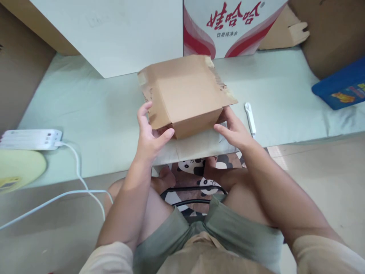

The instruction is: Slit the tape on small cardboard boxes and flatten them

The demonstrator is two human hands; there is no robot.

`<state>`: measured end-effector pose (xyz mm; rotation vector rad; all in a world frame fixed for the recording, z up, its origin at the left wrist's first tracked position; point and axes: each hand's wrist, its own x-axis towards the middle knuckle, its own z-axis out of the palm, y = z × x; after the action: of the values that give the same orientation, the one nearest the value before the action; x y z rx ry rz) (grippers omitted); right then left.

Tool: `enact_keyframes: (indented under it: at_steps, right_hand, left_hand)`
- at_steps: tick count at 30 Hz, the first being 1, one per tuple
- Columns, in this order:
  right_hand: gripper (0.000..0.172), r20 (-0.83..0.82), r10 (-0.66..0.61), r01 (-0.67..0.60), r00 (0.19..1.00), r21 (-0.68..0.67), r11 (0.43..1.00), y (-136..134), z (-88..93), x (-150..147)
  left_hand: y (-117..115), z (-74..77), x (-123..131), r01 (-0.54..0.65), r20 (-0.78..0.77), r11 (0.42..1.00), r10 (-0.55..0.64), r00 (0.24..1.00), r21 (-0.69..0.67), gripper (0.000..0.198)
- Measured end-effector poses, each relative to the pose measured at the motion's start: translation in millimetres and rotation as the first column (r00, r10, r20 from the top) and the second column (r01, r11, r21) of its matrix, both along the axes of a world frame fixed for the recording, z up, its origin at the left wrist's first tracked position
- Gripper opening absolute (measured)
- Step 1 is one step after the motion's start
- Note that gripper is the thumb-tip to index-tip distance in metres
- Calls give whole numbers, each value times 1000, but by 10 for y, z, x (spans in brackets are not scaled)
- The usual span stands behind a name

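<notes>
A brown cardboard box (188, 87) with torn, ragged flap edges rests near the front of the cloth-covered table. Its left side is gripped by my left hand (151, 133), with the index finger up along the side flap and the thumb by the near corner. At the right near corner, my right hand (232, 127) has its fingers partly hidden under the flap and its thumb in front. A white utility knife (249, 118) lies just right of my right hand.
Behind the box stand a large white carton (122, 34) and a red-and-white printed carton (228, 32). A blue container (340, 87) is at the right. A white power strip (31, 139) with a cable (76, 160) and a pale yellow round object (21, 167) sit at the left.
</notes>
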<state>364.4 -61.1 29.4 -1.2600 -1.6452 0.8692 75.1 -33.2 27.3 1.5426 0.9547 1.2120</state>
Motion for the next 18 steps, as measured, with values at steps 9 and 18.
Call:
enact_keyframes:
  at_steps: [9,18]
  right_hand:
    - [66,-165,-192,192,967,-13,981,67,-67,-54]
    - [55,-410,-475,437,778,-189,879,13,2,-35]
  left_hand:
    - [-80,171,31,-86,143,978,115,983,-192,88]
    - [-61,376,-1,-6,375,867,222,900,-499,44]
